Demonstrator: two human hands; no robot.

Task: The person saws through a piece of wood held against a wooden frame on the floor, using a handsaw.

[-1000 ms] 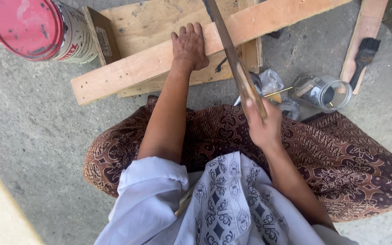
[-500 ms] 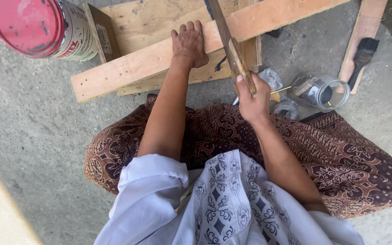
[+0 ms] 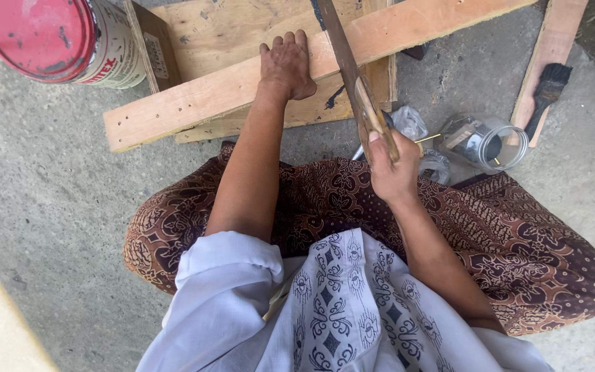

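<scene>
Head view, looking down: sawing a pale wooden plank (image 3: 194, 103) on the concrete floor. Left hand (image 3: 287, 65) pressing flat, fingers spread, on the plank; right hand (image 3: 390, 169) closed around the handsaw (image 3: 346, 62) handle. Plank running lower left to upper right; saw blade crossing it, pointing away and slightly left. Keeping strokes straight and the plank pinned seeming wise.

Single head camera, looking steeply down, close over lap, plank (image 3: 242, 96) and concrete floor (image 3: 43, 207); far edge cropped.
</scene>
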